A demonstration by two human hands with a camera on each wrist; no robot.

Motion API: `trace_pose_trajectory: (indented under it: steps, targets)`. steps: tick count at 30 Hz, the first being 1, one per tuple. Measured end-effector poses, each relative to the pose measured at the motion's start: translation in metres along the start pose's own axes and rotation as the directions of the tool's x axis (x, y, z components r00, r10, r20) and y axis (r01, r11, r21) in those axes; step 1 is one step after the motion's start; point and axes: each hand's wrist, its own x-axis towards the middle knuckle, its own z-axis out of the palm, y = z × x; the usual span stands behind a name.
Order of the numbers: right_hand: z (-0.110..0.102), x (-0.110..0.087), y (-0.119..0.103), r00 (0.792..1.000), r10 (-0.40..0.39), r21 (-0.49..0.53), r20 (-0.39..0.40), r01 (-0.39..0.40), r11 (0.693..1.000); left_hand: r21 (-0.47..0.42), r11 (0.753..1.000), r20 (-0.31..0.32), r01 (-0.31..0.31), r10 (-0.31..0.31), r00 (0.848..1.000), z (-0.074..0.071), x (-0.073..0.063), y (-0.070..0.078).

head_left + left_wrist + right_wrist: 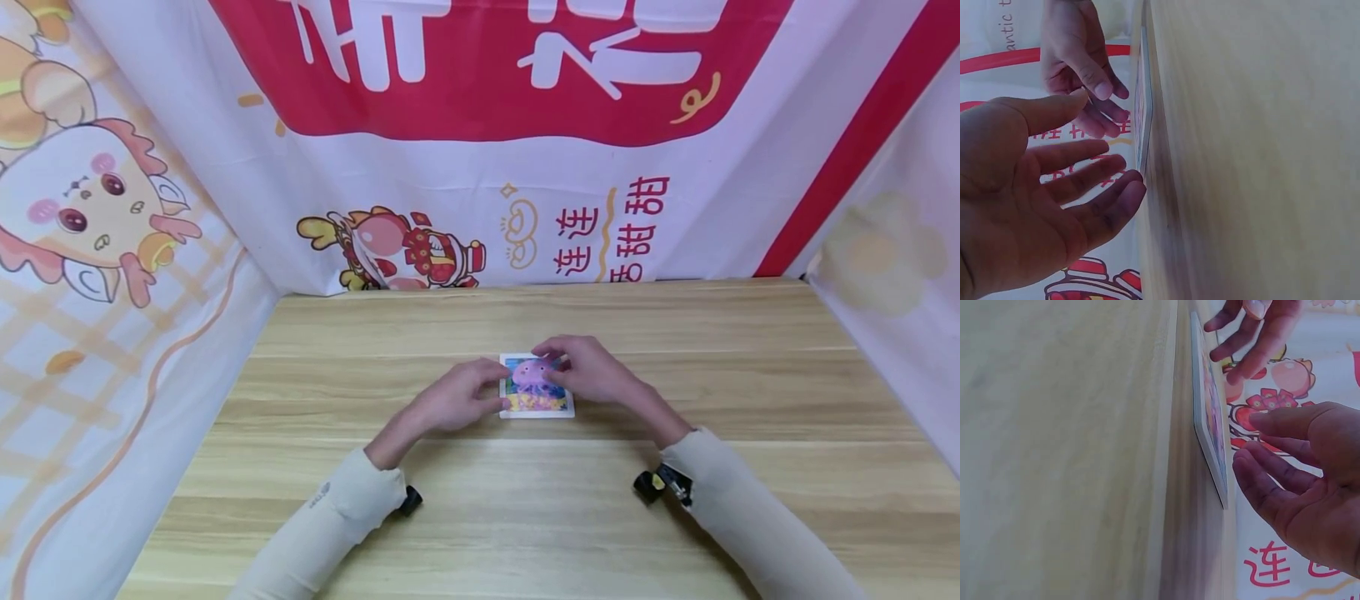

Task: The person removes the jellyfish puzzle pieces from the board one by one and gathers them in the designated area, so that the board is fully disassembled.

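Observation:
A small square picture board [534,403] with a white border lies flat on the wooden table, showing a pink jellyfish-like creature over blue and yellow. My left hand [461,396] is at the board's left edge with fingers loosely bent, and in the left wrist view its fingertips [1129,197] come close to the edge; contact is unclear. Over the upper right part hovers my right hand [592,371], its fingers relaxed. Seen from the right wrist, the right hand [1322,481] has nothing between thumb and fingers, and the board [1210,419] shows as a thin slab.
The wood-grain table [517,508] extends around the board on all sides. A white and red printed cloth [465,175] hangs behind it, with further printed cloths at the left and right. Small black devices [648,486] sit at both wrists.

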Motion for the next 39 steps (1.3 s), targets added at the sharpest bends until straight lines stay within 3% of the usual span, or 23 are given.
trace_pose_trajectory:
  steps: [6,14,19,39]
  targets:
    - [0.005,0.015,-0.004,0.998,-0.051,-0.064,0.024,0.052,0.997,0.13,0.99,0.086,-0.059,0.048,0.995,0.0,0.0,-0.003]
    - [0.012,0.029,-0.006,0.994,-0.092,-0.093,0.062,0.098,0.991,0.259,0.955,0.183,-0.146,0.1,0.978,0.0,-0.003,-0.005]
    - [0.014,0.034,-0.006,0.993,-0.104,-0.12,0.06,0.11,0.987,0.268,0.947,0.207,-0.175,0.121,0.971,-0.001,-0.006,-0.004]
    - [0.016,0.046,-0.005,0.993,-0.08,-0.121,0.085,0.09,0.989,0.261,0.951,0.236,-0.166,0.104,0.966,-0.004,-0.008,-0.004]
